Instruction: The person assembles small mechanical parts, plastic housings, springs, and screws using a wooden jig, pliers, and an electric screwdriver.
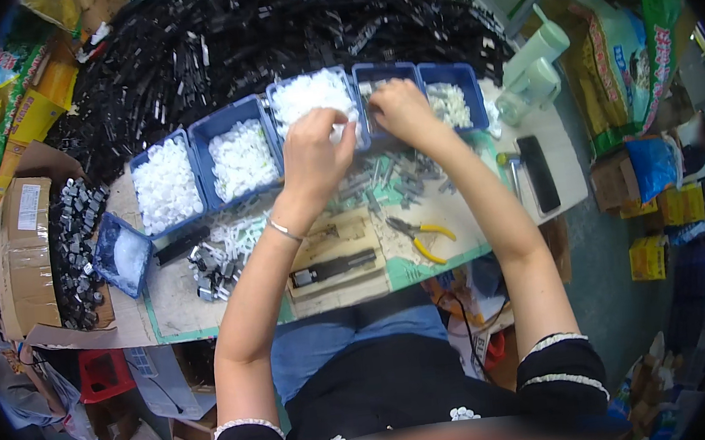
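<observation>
My left hand [318, 157] hangs over the near part of a blue bin [277, 113] heaped with small white plastic pieces [306, 93]. Its fingers curl toward the thumb, and anything between them is too small to make out. Further right, my right hand [401, 112] dips its bent fingers into another blue bin [385, 70]; the fingertips and whatever they pinch are hidden. Between my forearms a long black part [333, 269] lies in a pale fixture block [359, 229]. Yellow-handled pliers [424, 238] rest to the right of that block.
Behind the bins spreads a big pile of black parts [208, 39]. More blue bins of white pieces [167, 187] stand at left, by a cardboard box [28, 243] of metal-looking parts. Loose grey pieces [391, 181] litter the table. A black phone [539, 172] lies at right, near a pale green fan [536, 58].
</observation>
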The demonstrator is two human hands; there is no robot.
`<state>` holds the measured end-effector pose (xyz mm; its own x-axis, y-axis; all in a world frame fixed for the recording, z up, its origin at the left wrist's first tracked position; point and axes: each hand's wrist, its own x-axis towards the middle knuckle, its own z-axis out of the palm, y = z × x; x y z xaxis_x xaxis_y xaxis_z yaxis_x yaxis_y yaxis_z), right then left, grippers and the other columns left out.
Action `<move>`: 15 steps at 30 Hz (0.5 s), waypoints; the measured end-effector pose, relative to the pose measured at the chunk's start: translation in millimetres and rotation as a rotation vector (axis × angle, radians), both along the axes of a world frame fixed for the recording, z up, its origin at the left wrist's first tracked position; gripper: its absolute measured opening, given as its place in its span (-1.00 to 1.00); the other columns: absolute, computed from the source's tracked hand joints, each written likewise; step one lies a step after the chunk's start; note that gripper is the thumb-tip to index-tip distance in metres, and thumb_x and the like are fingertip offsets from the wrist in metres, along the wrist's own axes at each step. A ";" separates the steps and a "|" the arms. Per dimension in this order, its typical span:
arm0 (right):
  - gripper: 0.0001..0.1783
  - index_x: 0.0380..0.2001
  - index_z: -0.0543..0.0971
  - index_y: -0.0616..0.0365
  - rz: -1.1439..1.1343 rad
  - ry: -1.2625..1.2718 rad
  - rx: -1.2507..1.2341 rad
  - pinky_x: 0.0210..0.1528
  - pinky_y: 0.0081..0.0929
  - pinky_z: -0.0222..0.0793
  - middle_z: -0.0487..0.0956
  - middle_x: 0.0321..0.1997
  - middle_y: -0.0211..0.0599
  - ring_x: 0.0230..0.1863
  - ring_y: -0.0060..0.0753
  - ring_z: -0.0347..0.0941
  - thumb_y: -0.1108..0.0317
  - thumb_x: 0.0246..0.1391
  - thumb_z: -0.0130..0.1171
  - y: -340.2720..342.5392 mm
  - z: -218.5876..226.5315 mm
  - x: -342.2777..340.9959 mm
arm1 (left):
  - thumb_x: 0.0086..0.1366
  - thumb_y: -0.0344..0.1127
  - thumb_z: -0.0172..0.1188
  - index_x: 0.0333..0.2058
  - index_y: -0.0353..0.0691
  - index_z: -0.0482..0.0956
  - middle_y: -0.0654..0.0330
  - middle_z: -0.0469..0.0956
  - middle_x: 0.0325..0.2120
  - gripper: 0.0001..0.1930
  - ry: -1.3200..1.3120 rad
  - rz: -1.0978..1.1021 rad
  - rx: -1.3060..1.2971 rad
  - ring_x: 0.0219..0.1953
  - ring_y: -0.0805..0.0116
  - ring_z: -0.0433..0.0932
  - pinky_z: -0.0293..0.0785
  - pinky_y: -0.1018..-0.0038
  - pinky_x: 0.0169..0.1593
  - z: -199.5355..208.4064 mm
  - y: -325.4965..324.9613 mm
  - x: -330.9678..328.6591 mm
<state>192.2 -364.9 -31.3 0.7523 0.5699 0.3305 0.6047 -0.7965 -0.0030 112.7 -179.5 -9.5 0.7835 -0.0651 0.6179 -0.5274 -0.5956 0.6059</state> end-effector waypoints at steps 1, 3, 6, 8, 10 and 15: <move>-0.94 -0.59 0.56 0.12 0.005 0.011 0.005 -0.19 -0.23 0.32 0.55 -0.48 -0.24 -0.30 -0.10 0.45 0.42 -0.25 0.15 3.9 0.4 2.0 | 0.03 -0.41 0.22 -0.52 -0.28 0.48 0.07 0.51 -0.55 -0.89 0.005 -0.009 -0.106 -0.48 0.10 0.52 0.42 0.33 -0.38 3.7 2.7 -1.6; -0.96 -0.63 0.54 0.14 0.007 0.027 0.036 -0.20 -0.19 0.33 0.54 -0.52 -0.17 -0.34 -0.05 0.46 0.46 -0.26 0.11 7.1 -2.6 2.0 | 0.04 -0.45 0.24 -0.51 -0.33 0.49 0.09 0.55 -0.56 -0.90 0.083 0.003 -0.242 -0.52 0.29 0.56 0.46 0.48 -0.41 9.9 7.2 -8.6; -0.92 -0.61 0.54 0.23 -0.026 0.142 0.157 -0.24 -0.15 0.38 0.56 -0.51 -0.08 -0.36 0.03 0.48 0.49 -0.28 0.08 11.1 -0.7 0.5 | 0.08 -0.45 0.27 -0.42 -0.38 0.55 0.19 0.60 -0.50 -0.88 0.233 -0.021 -0.607 -0.48 0.54 0.56 0.47 0.62 -0.38 7.8 16.4 -24.6; -0.93 -0.59 0.55 0.26 -0.059 0.161 0.320 -0.28 -0.26 0.42 0.56 -0.52 -0.09 -0.38 -0.06 0.52 0.50 -0.26 0.12 1.9 -2.7 -2.2 | 0.16 -0.43 0.24 -0.35 -0.41 0.58 0.20 0.60 -0.44 -0.86 0.412 -0.096 -0.813 -0.41 0.52 0.57 0.49 0.63 -0.29 8.5 25.0 -37.5; -0.93 -0.56 0.54 0.28 -0.086 0.183 0.483 -0.28 -0.32 0.44 0.57 -0.51 -0.07 -0.39 -0.13 0.53 0.53 -0.21 0.10 -4.3 3.2 -7.8 | 0.21 -0.42 0.21 -0.27 -0.40 0.55 0.14 0.59 -0.37 -0.84 0.568 -0.152 -1.099 -0.36 0.48 0.58 0.52 0.62 -0.23 13.3 31.3 -52.6; -0.98 -0.48 0.50 0.27 -0.026 0.602 1.144 -0.29 -0.61 0.44 0.57 -0.44 -0.29 -0.34 -0.54 0.52 0.58 -0.05 0.10 23.1 43.5 -72.0 | 0.27 -0.36 0.14 -0.23 -0.31 0.51 0.15 0.58 -0.32 -0.84 0.737 -0.345 -1.455 -0.28 0.44 0.57 0.53 0.61 -0.19 -3.3 45.3 -85.2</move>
<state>120.2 -341.8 12.1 0.9589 0.1727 0.2254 0.2547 -0.1728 -0.9515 27.5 -134.2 -12.8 0.9872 -0.0254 -0.1572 0.1261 0.7270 0.6749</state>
